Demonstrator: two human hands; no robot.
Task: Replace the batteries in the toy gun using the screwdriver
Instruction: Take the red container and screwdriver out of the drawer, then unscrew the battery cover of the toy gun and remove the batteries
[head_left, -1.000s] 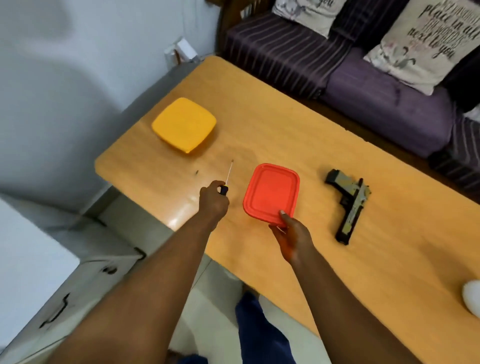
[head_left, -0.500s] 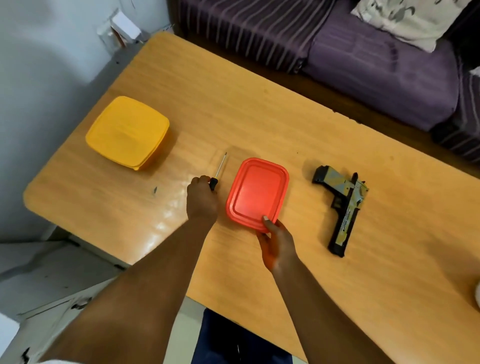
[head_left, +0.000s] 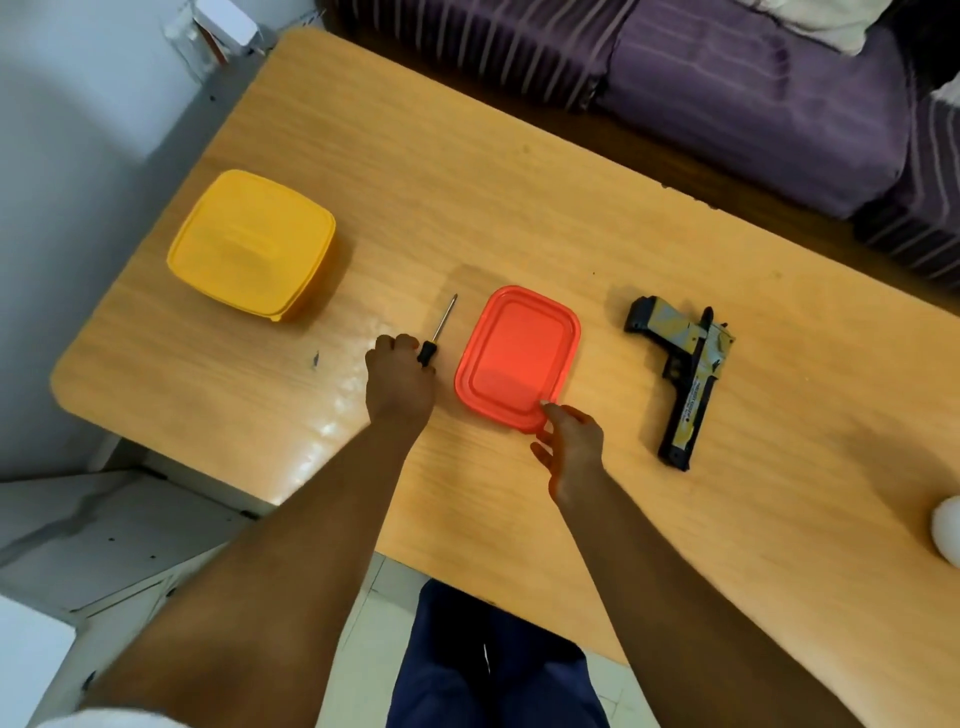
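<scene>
- My left hand (head_left: 400, 382): fingers curled round the screwdriver (head_left: 435, 338) handle.
- My right hand (head_left: 571, 452): fingers loosely spread, thumb touching the red lid (head_left: 517, 353).
- Worktop (head_left: 519, 208) count: one toy gun (head_left: 683, 374), one yellow container (head_left: 252, 244).

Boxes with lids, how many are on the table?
2. The yellow box sits at the table's left end. The red box sits in the middle, between the screwdriver and the toy gun. None looks hidden.

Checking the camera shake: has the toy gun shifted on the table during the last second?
No. The toy gun lies right of the red lid, same gap and angle; only the camera moved.
</scene>
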